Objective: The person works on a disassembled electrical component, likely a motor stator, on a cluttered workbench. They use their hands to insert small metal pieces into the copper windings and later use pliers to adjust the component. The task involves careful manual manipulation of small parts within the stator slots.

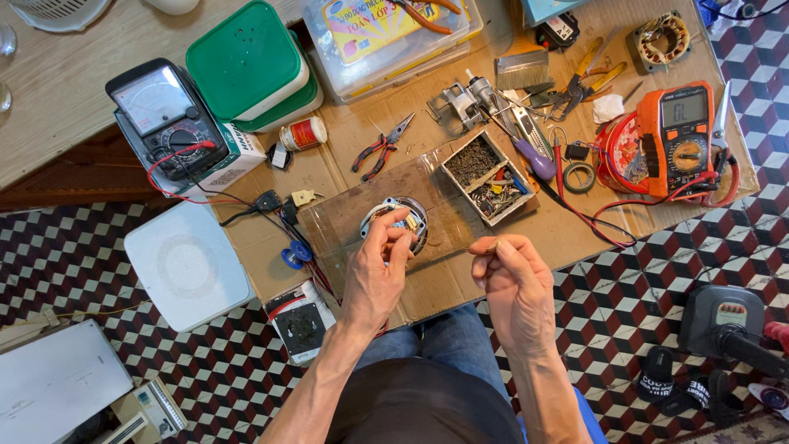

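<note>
A small round motor stator (396, 222) with metal ring and copper windings lies on a brown board (444, 205) in front of me. My left hand (376, 271) reaches over it, fingertips pinching a wire or small part at its top edge. To the right, my right hand (511, 284) is raised above the cardboard, thumb and forefinger pinched on a thin small piece, perhaps a wire end; it is too small to tell. Both forearms come up from the bottom of the view over my blue jeans.
On the cardboard sheet (345, 148): a box of screws (486, 177), red pliers (380, 150), an orange digital multimeter (686, 136) with red leads, an analog meter (164, 119), green-lidded containers (246, 62), scissors and cutters (575, 82). A white square stool (187, 265) stands left on the checkered floor.
</note>
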